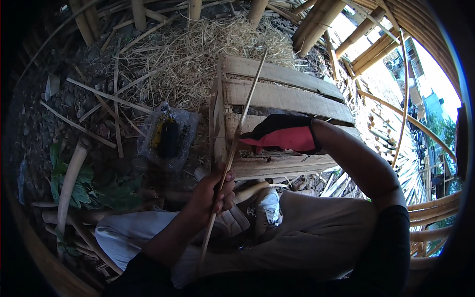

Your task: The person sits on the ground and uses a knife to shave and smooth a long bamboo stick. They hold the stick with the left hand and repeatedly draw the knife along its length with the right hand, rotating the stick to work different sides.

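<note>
A long, thin bamboo strip (251, 94) runs slantwise across the middle of the view, from above the wooden crate down toward my lap. My bare left hand (213, 195) is closed around its lower part. Higher up, my right hand (283, 136), in a black and pink glove, reaches in from the right over the crate. Its thumb and fingertips close on the strip. The glove hides part of the fingers, and no tool shows in them. Behind both hands stands the slatted wooden crate (287, 92), its slats spaced apart.
A clear plastic bag (186, 141) with a dark and yellow item lies left of the crate. Pale shavings (168, 69) heap behind it. Loose strips and green leaves (81, 180) lie at left. Bamboo poles (316, 24) stand at the back. My legs (321, 227) are bent below.
</note>
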Demonstrator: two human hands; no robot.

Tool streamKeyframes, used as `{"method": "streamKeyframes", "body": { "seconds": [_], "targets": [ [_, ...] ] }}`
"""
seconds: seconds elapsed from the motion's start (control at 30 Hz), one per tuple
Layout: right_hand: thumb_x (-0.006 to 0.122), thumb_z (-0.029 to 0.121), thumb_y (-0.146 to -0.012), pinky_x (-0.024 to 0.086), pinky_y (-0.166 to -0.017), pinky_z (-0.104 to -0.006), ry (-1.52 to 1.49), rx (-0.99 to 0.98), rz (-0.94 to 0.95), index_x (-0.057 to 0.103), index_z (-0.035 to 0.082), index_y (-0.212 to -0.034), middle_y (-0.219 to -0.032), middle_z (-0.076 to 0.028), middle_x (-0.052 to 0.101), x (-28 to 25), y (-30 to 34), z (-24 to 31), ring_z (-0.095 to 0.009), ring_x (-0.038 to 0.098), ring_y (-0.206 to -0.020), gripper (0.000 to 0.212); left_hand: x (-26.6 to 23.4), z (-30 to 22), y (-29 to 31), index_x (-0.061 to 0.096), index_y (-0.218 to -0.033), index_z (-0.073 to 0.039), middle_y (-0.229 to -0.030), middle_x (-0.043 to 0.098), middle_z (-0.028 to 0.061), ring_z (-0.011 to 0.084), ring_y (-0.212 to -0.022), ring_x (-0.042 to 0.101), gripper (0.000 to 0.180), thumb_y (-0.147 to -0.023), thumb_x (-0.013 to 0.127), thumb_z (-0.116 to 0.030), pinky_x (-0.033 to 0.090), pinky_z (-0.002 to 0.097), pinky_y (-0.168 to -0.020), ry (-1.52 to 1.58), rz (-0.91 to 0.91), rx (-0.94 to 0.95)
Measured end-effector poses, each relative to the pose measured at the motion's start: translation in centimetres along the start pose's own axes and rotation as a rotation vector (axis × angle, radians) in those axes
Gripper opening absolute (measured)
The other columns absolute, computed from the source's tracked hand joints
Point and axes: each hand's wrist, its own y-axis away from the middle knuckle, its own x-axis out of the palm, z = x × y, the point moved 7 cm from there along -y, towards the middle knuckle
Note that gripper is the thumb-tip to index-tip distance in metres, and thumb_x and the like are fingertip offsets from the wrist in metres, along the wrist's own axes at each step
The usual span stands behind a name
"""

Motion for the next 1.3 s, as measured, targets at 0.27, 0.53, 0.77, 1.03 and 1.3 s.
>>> {"method": "streamKeyframes", "body": {
  "seconds": [0.27, 0.53, 0.77, 1.03, 1.3],
  "targets": [
    [0.059, 0.043, -0.098, 0.05, -0.072, -0.0341, -0.007, 0.001, -0.037, 0.073, 0.002, -0.108, -0.089, -0.008, 0.069, 0.0, 0.1, 0.5, -0.014, 0.059, -0.078, 0.045, -0.2, 0.0, 0.2, 0.046, -0.093, -0.016, -0.053, 0.035, -0.0068, 0.0063, -0.034, 0.033, 0.039, -0.108, 0.042, -0.052, 0.031, 0.0237, -0.037, 0.009, 0.013, -0.013],
    [0.058, 0.052, -0.097, 0.054, -0.078, -0.0401, 0.6, -0.005, -0.214, 0.076, 0.006, -0.096, -0.088, -0.017, 0.071, -1.1, -1.0, 3.2, -0.03, 0.068, -0.079, 0.049, -0.2, -0.2, 0.4, 0.047, -0.094, -0.016, -0.053, 0.036, -0.0068, 0.006, -0.035, 0.033, 0.043, -0.107, 0.041, -0.056, 0.032, 0.0228, -0.039, -0.042, -0.012, 0.026],
    [0.06, 0.061, -0.093, 0.054, -0.076, -0.0435, 0.57, 0.126, -0.251, 0.078, 0.012, -0.091, -0.087, -0.014, 0.072, -1.5, -0.6, 3.6, -0.033, 0.069, -0.082, 0.052, -0.2, -0.1, 0.3, 0.046, -0.093, -0.015, -0.053, 0.035, -0.0067, 0.0057, -0.035, 0.032, 0.045, -0.106, 0.043, -0.059, 0.03, 0.0228, -0.039, -0.073, -0.043, 0.041],
    [0.062, 0.072, -0.086, 0.058, -0.082, -0.0437, 0.638, 0.213, -0.418, 0.08, 0.018, -0.096, -0.095, -0.009, 0.076, -1.4, -0.1, 3.3, -0.031, 0.073, -0.093, 0.058, 0.0, -0.1, 0.2, 0.046, -0.091, -0.017, -0.053, 0.034, -0.0071, 0.0047, -0.035, 0.031, 0.046, -0.105, 0.044, -0.061, 0.028, 0.0222, -0.038, -0.039, -0.028, 0.022],
    [0.059, 0.07, -0.088, 0.056, -0.076, -0.044, 0.629, 0.134, -0.549, 0.078, 0.016, -0.087, -0.09, -0.008, 0.075, -0.8, 0.4, 3.8, -0.03, 0.073, -0.085, 0.058, -0.3, 0.0, 0.2, 0.047, -0.092, -0.017, -0.053, 0.035, -0.0071, 0.005, -0.035, 0.032, 0.045, -0.105, 0.044, -0.06, 0.029, 0.0222, -0.038, -0.032, -0.023, 0.011]
  ]
}}
